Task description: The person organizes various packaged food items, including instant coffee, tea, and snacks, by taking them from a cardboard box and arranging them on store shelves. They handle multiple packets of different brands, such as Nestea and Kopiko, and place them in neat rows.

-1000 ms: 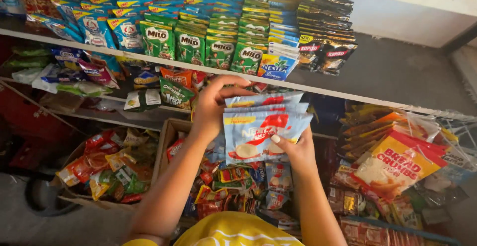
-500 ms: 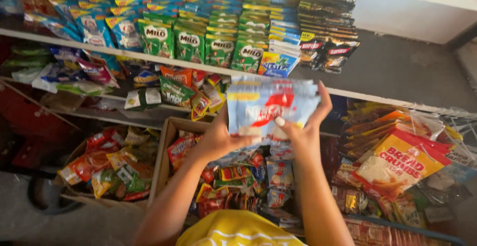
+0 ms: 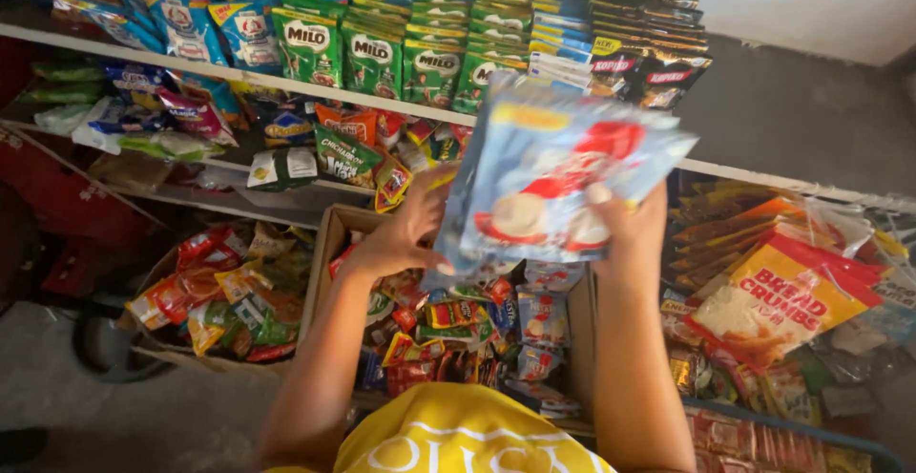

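The pale blue packets (image 3: 563, 182) are motion-blurred, hiding both hands' fingers (image 3: 601, 196).

Glossy plastic film is seen on the light blue sachet strip (image 3: 563, 182) at frame centre. Brown, matt cardboard is noted for the box (image 3: 329, 234) below it. Shiny foil-like green sachets (image 3: 372, 53) are recorded at upper centre.

A stack of pale blue plastic sachets with red and white print (image 3: 563, 182) is held up mid-frame. Green drink-mix pouches (image 3: 382, 58) line the top shelf, black sachets (image 3: 649, 43) beside them. An orange-red crumb bag (image 3: 782, 292) lies right.
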